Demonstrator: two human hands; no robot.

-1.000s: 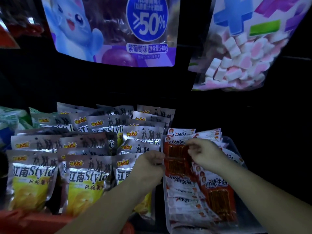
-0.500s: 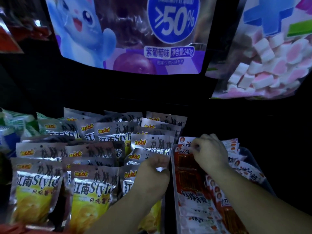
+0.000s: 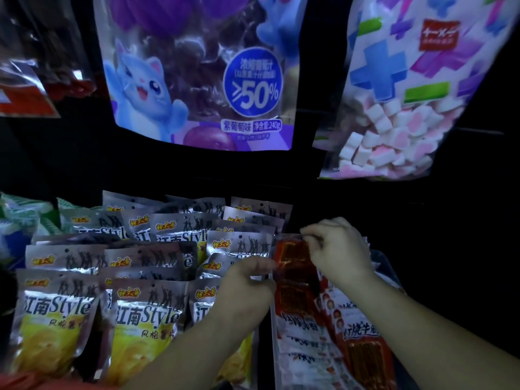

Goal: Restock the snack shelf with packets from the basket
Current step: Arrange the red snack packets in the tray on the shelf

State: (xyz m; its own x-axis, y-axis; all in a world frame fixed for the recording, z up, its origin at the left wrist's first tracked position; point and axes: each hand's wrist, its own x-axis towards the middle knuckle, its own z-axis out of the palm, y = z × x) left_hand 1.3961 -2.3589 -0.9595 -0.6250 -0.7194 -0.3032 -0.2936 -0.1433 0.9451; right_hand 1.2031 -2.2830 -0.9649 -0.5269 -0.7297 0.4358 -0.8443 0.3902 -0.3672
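Dim shelf. I see right hand [image 3: 337, 249] pinching top edge of red packet [image 3: 292, 266], left hand [image 3: 247, 280] curled on its left edge. Packet at far end of clear tray [image 3: 386, 267], right of silver chip packets [image 3: 140, 313]. Step: seating packet. Next, likely: press upright, release.

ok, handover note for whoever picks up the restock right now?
Right hand pinches the top edge of a red see-through snack packet, held upright at the back of the clear plastic bin.
Left hand is curled at that packet's left edge; what it grips is unclear.
Done: red-and-white packets already lie overlapped in the bin; silver-and-yellow crisp packets fill the rows to the left.
Left: seat this packet, then probably fetch more. The basket isn't clearly in view.
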